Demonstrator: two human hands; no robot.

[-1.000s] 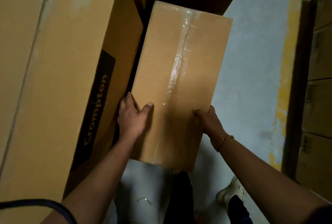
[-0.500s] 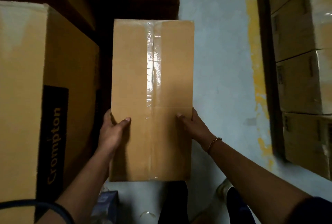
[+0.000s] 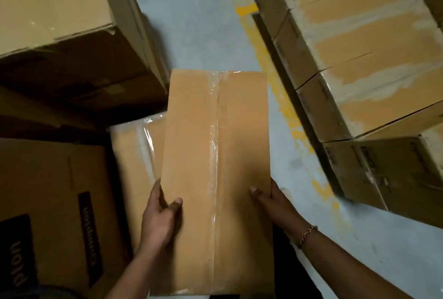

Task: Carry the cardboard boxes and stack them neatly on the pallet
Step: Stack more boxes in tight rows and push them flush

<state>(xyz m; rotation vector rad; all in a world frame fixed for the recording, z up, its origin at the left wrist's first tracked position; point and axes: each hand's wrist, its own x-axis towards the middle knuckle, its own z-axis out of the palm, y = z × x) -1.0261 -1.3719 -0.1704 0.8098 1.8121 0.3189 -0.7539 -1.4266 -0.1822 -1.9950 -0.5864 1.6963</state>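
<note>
I hold the cardboard box [image 3: 217, 178] in front of me, lifted off the floor [image 3: 191, 22], one hand on each long side near my end. My left hand [image 3: 159, 219] grips the box's left edge with the thumb lying on the top face. My right hand [image 3: 273, 205] grips the right edge the same way, thumb on top. The fingers of both hands curl round the sides and are hidden under the box. The box's long axis runs straight away from me, and the taped seam runs along it.

What matters now is that the stack of boxes [image 3: 359, 58] lies right of the box and ahead of it, well apart, so my right hand is the nearer one. The stack's near face runs at a slant to the box's long side, so I judge the box must be turned as well as carried. A dark strip shows at the foot of the stack. I take it for the pallet's edge, but I cannot tell for sure.

To the right of the box there is bare floor crossed by a worn yellow line [image 3: 282, 97], and that is my open room. To the left it is crowded. A plastic-wrapped box [image 3: 134, 154] sits just beside and below the box's left edge, a printed carton [image 3: 60, 202] lies further left, and a large carton [image 3: 60, 10] stands ahead on the left. I would swing the far end rightward, away from those corners.
</note>
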